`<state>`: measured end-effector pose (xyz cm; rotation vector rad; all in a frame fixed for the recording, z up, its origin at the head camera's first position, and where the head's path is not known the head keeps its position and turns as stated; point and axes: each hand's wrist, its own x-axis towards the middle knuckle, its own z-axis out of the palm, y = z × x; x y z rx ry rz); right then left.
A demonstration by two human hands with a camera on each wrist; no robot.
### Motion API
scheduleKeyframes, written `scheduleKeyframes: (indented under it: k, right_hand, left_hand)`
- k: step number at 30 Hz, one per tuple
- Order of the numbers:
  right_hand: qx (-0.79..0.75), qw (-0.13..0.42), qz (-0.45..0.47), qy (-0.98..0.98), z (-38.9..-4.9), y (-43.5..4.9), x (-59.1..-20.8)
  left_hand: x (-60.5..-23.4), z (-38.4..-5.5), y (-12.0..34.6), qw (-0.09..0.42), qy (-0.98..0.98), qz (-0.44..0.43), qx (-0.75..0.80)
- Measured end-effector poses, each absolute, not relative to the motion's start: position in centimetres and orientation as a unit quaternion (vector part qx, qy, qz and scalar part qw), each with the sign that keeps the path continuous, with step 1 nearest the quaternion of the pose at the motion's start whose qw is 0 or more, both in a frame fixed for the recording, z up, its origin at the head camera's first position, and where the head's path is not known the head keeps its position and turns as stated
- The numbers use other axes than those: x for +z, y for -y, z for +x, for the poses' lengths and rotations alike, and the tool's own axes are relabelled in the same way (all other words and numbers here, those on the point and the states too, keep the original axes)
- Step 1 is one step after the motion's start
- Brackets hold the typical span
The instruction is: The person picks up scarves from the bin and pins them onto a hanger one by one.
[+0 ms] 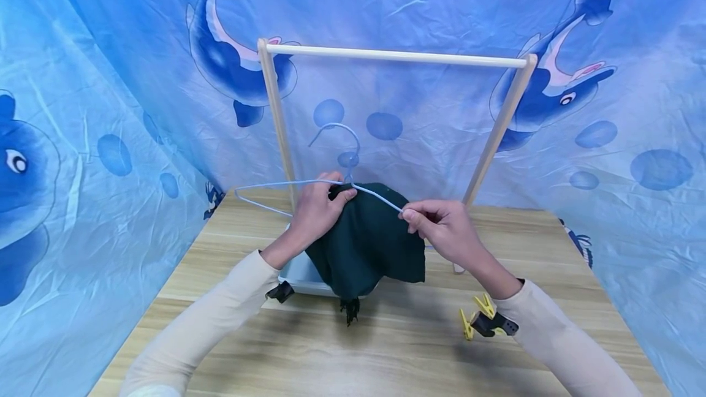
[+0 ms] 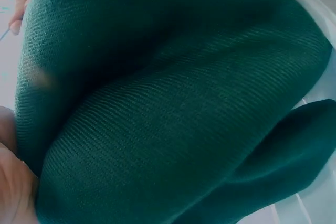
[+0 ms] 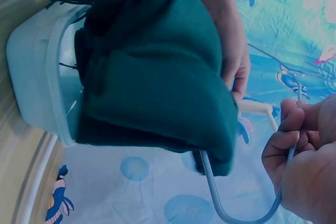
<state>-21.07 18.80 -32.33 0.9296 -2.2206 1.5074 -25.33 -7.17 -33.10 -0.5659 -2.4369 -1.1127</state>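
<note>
We see the left hand (image 1: 320,210) pinching the green cloth (image 1: 369,241) just below the neck of the blue hanger (image 1: 379,197), thumb on the near side; its other fingers are partly hidden. The right hand (image 1: 444,228) has its fingers closed on the hanger's right arm. The cloth hangs within the hanger, above the table (image 1: 353,366), with dark fringe at its near end. It covers much of the pale tub (image 3: 34,66) below — we cannot tell whether the two touch — and most of the hanger's lower bar.

In the left wrist view, cloth fills nearly everything and the hands are cut off at the left edge. Beyond stands a rack (image 1: 397,55), its left post partly behind the left hand. Yellow clips (image 1: 467,327) lie at right, partly blocked by the wrist strap (image 1: 488,325). The left-hand dolphin (image 1: 22,201) is cut off by the frame.
</note>
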Motion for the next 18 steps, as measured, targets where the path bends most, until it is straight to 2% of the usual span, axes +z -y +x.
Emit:
scheduleKeyframes:
  k: [6,13,18]
  right_hand:
    - [0.529,0.155,0.31,0.775,-21.4,-18.5,-31.8]
    - [0.528,0.165,0.287,0.782,-21.7,-18.4,-31.1]
    - [0.531,0.165,0.278,0.784,-21.7,-18.4,-31.0]
  left_hand:
    - [-33.4,-25.2,7.3,0.164,0.883,-0.301,-0.32]
    - [-33.4,-24.9,7.4,0.186,0.845,-0.419,-0.276]
    - [-33.2,-24.7,7.8,0.165,0.812,-0.475,-0.296]
